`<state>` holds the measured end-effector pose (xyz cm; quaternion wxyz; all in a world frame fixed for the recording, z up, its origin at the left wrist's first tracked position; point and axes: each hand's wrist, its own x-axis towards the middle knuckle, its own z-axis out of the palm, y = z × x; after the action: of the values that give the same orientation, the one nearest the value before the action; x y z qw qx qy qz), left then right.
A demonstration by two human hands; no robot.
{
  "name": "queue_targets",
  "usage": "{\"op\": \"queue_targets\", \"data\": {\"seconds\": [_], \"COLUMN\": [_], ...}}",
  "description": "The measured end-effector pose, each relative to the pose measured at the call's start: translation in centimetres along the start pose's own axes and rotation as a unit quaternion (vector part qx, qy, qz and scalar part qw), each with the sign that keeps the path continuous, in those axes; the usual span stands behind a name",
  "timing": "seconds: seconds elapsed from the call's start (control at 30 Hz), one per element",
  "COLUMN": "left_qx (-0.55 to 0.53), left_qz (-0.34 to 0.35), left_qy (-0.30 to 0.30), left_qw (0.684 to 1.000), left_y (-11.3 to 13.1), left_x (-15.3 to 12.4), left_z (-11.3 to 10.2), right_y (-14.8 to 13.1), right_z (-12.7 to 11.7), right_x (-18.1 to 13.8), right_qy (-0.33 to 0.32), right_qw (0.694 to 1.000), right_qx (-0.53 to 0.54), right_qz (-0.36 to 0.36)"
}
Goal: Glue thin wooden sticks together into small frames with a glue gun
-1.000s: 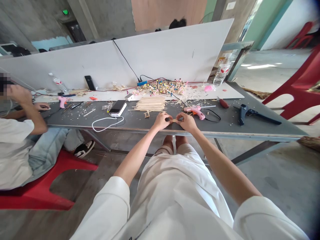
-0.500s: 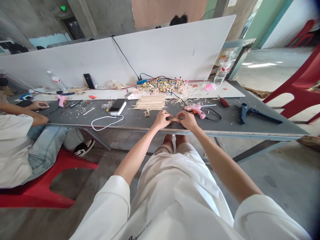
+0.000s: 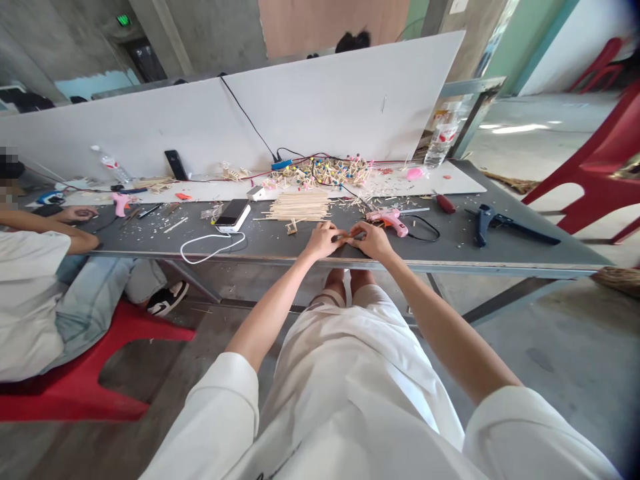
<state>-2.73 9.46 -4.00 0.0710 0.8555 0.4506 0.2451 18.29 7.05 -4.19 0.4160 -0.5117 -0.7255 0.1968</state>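
Observation:
Close to the table's front edge, my left hand (image 3: 323, 241) and my right hand (image 3: 372, 241) meet with fingertips pinched together. A small wooden piece (image 3: 349, 237), perhaps short sticks, sits between them and is mostly covered by the fingers. Just behind my left hand lies a row of thin wooden sticks (image 3: 299, 207), with a little frame of glued sticks (image 3: 291, 227) in front of it. A pink glue gun (image 3: 389, 219) rests on its side beyond my right hand.
A white power bank (image 3: 234, 216) with a looped cable lies left. Behind is a heap of coloured-tip sticks (image 3: 325, 172). To the right are a red-handled tool (image 3: 445, 204), a dark blue pistol-shaped tool (image 3: 487, 225) and a bottle (image 3: 442, 137). A seated person's arm (image 3: 45, 223) rests far left.
My fingers have shifted slightly around the small wooden piece, and the fingertips are closer together. The whole view has moved a little. Other things on the table stay put.

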Motion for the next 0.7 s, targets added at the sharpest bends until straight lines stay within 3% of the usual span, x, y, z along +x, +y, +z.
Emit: {"op": "queue_targets", "data": {"seconds": [0.27, 0.7], "left_qx": [-0.040, -0.057], "left_qz": [-0.027, -0.055], "left_qy": [0.026, 0.036], "left_qw": [0.999, 0.996], "left_y": [1.0, 1.4], "left_x": [-0.4, -0.5], "left_z": [-0.7, -1.1], "right_y": [-0.3, -1.1], "right_z": [0.2, -0.1], "right_x": [0.1, -0.5], "right_qy": [0.013, 0.025], "right_qw": [0.999, 0.999], "right_qx": [0.038, -0.016], "right_qz": [0.033, 0.024]}}
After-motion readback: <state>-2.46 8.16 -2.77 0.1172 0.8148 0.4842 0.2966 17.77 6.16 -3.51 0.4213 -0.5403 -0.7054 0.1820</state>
